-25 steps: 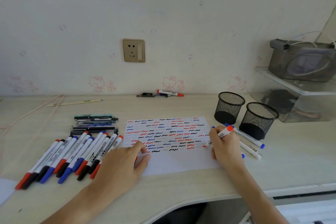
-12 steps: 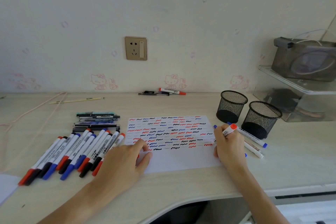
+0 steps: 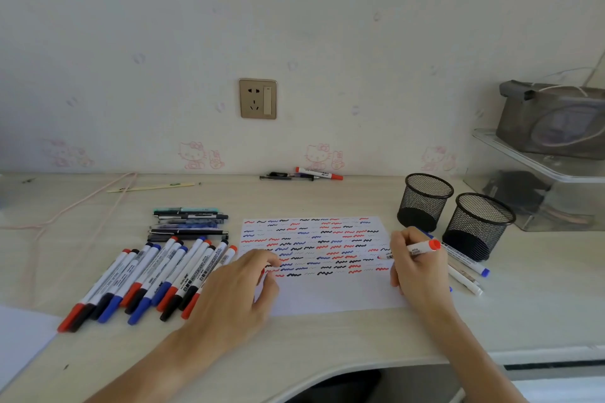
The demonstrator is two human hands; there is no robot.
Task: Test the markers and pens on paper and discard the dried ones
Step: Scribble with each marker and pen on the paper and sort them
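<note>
Red-capped marker [image 3: 413, 251] in right hand [image 3: 416, 267], tip on squiggle-covered paper [image 3: 327, 296].

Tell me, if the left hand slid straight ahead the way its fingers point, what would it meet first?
Probably only the paper itself: the left hand points up-right across the squiggle rows, with nothing lying on the sheet in its path.

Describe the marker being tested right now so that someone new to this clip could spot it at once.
Start at the sheet of paper covered in squiggles at the middle of the desk, then go to its right edge, in front of the two black mesh cups. There the right hand grips a white marker with a red end, its tip at the paper. It is the only marker held.
</note>
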